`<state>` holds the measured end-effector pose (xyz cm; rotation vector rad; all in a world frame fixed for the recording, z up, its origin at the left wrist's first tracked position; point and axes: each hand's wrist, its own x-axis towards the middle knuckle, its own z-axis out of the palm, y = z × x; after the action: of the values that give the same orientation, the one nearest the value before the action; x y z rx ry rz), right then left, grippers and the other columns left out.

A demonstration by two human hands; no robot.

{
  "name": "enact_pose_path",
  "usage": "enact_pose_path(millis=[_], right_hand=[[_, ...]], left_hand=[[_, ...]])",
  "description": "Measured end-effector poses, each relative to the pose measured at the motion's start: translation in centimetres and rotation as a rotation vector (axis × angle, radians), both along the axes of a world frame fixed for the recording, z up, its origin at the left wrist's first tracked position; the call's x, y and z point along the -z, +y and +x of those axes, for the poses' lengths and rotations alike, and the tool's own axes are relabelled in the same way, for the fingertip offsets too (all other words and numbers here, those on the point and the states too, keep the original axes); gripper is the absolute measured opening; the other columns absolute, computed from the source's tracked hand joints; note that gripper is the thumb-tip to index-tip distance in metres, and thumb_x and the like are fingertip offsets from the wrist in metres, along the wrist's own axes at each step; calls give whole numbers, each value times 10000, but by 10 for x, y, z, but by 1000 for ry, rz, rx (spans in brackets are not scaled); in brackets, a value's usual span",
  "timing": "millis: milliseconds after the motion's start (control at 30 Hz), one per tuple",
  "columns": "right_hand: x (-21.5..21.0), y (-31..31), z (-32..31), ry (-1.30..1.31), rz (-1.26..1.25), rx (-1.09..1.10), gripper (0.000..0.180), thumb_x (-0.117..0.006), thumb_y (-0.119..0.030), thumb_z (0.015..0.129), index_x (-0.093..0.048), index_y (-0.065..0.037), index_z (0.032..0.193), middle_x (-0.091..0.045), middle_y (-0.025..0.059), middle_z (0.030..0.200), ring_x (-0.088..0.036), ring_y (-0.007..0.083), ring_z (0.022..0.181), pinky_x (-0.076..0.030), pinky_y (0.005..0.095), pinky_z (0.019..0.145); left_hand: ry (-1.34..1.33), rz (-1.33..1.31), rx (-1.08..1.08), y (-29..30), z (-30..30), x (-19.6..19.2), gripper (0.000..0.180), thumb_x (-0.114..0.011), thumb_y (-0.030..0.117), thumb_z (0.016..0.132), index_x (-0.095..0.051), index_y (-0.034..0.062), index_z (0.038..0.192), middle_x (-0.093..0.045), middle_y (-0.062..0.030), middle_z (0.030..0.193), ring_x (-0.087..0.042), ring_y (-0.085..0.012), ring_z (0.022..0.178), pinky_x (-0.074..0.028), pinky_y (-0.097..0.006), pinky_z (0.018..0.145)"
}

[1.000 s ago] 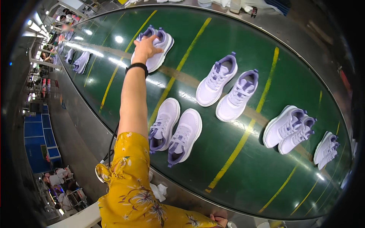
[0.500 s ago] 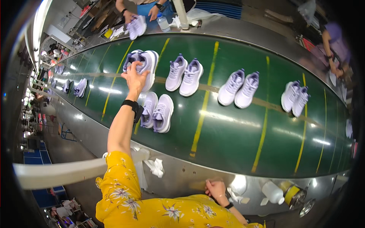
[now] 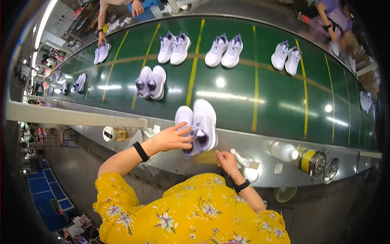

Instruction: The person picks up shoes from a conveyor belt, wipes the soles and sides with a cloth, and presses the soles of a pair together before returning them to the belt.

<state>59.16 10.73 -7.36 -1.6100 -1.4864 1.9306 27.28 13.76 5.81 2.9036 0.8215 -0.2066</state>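
My left hand grips a pair of pale lavender sneakers by their heel ends, fingers reaching into the openings. The pair is held over the belt's near edge, toes pointing away from me. Low over the metal ledge, my right hand is closed, its fingertips close to the heels but apart from them; whatever it may hold is hidden. Beyond the held pair, another pair of sneakers stands on the green conveyor belt, its openings turned toward me.
More sneaker pairs line the belt's far side. At the far left a co-worker's hand touches a pair. A white bottle, a yellow-banded metal can and a jar sit on the near ledge. A pale rail crosses at left.
My left hand has lifted a sneaker pair off the belt and drawn it toward me. The co-worker's pair is now down on the belt. My view has shifted, and my right hand stays closed.
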Motion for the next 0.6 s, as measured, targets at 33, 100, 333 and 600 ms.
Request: enact_pose_path(millis=[33, 100, 333, 600], right_hand=[[-3, -6, 8, 2, 40, 88, 436, -644, -380, 991, -710, -40, 726, -633, 44, 545, -619, 110, 490, -473, 284, 526], [-18, -11, 21, -49, 153, 151, 430, -646, -359, 994, -694, -34, 717, -607, 62, 529, -596, 112, 479, -446, 302, 507], [-11, -23, 64, -329, 753, 267, 117, -731, -166, 908, -701, -60, 871, -645, 91, 750, -614, 281, 671, -476, 376, 621], [-5, -10, 57, -456, 1057, 55, 185, -770, -97, 823, -702, -109, 995, -636, 73, 1044, -599, 288, 983, -452, 407, 865]], left_hand=[[-14, -23, 6, -17, 2, 14, 228, -630, 157, 832, -639, 251, 1040, -594, 30, 1355, -481, -311, 1321, -338, -528, 1191], [6, -76, 70, -52, 2, 38, 187, -639, 165, 827, -706, 211, 996, -586, 54, 1380, -478, -271, 1336, -327, -489, 1205], [-304, -278, -448, -104, 48, 42, 238, -675, 41, 775, -709, 66, 1009, -595, -59, 1340, -507, -311, 1290, -418, -458, 1093], [-364, -279, -1062, -88, 144, 54, 654, -822, 179, 793, -550, 130, 1386, -539, -214, 1349, -569, -433, 1167, -487, -494, 993]])
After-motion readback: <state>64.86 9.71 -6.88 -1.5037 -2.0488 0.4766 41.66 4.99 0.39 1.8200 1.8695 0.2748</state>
